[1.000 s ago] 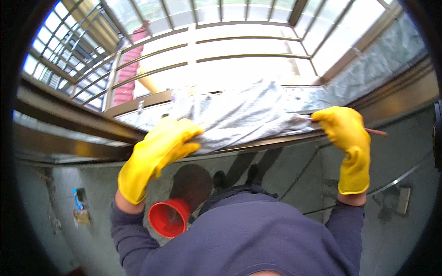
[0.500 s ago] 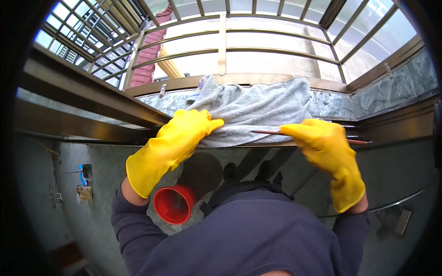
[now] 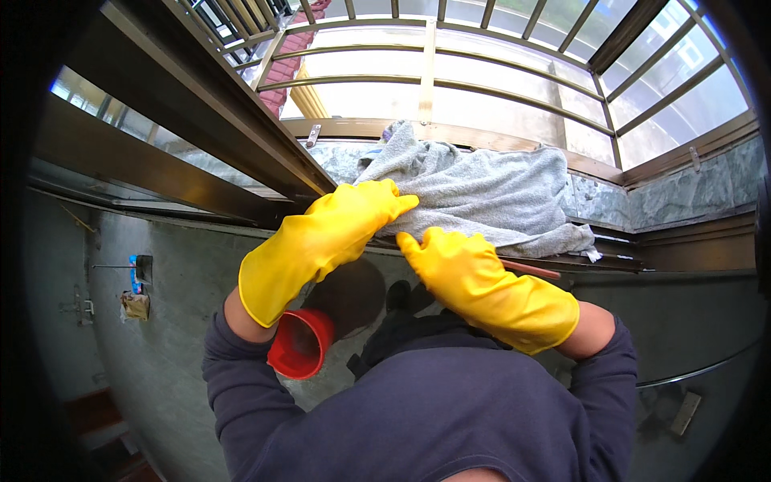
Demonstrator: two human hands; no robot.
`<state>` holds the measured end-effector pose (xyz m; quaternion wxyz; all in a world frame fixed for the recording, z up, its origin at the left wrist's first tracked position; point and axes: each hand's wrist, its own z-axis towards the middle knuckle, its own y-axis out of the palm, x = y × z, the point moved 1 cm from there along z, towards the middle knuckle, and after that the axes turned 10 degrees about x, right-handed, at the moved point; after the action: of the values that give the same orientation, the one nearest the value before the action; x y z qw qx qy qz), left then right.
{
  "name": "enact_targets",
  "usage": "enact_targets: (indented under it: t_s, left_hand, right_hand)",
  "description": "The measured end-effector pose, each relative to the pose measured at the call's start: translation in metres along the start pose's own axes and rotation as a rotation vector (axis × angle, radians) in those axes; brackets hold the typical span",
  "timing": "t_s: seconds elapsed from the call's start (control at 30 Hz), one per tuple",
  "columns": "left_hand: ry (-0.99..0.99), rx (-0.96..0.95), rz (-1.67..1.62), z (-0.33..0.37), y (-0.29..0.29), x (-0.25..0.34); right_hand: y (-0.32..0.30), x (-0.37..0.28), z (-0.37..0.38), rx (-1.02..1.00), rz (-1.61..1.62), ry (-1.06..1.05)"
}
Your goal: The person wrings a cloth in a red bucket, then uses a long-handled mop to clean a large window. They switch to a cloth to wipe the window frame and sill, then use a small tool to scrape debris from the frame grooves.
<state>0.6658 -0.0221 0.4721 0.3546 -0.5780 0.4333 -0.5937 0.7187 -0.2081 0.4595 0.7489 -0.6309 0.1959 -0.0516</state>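
A grey towel lies bunched over the window's sill and track in front of me. At its left end my left hand, in a yellow rubber glove, is closed on the cloth with one finger pointing right. My right hand, gloved alike, is closed low at the towel's near edge, close beside the left. From under this glove a thin reddish-brown stick sticks out to the right; its other end is hidden by the hand.
A brown metal window frame slants in from the left. Metal bars fence the far side. A red bucket stands on the floor below my left forearm. A dustpan-like item lies far left, a small block lower right.
My right hand has moved left with the stick, close to my left hand. The towel's right corner now reaches farther over the track. The whole view has shifted somewhat.
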Motion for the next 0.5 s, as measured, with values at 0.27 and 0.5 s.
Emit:
enact_targets:
  t_s: [0.27,0.5]
  left_hand:
    - [0.176,0.238,-0.095,0.038,0.034,0.025]
    - [0.339,-0.001,-0.020,0.137,0.060,0.143]
  right_hand:
    - [-0.059,0.051,-0.066,-0.353,-0.251,0.169]
    - [-0.090,0.112,-0.139,-0.477,-0.371,0.518]
